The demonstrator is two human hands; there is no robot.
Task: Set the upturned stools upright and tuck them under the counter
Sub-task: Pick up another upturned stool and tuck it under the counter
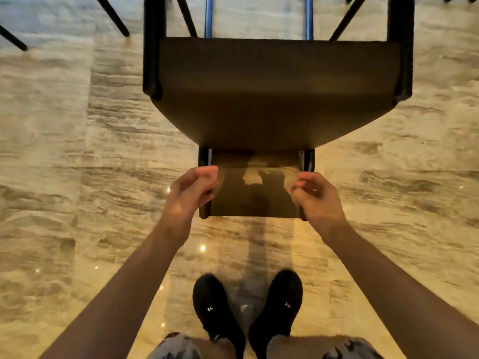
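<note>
View straight down over a polished, veined marble floor [64, 151] with small light glints. One stool [277, 94] stands upright directly ahead of the person: broad brown seat with a curved near edge, black frame posts along both sides, and a brown backrest panel [255, 195] nearest the person, framed by two short black posts. Past the far edge of the seat, two blue vertical bars [208, 16] and several thin black legs [114, 16] of other furniture show at the top of the view; what they belong to cannot be told. No bench surface is visible. No containers in view. Left hand [190, 193] is at the left corner of the backrest, fingers loosely curled, thumb and fingertips lying against or just off the left post; motion blur makes contact uncertain, and it does not appear to be clamped round anything. Right hand [315, 194] mirrors it at the right corner, fingers half curled and relaxed, fingertips at the top right edge of the backrest, no firm grasp visible. Both forearms are bare and stretch forward from the lower corners. Below, two black shoes [248, 309] stand side by side on the floor, just short of the stool, with the hems of patterned grey shorts [176, 345] at the bottom edge.
</note>
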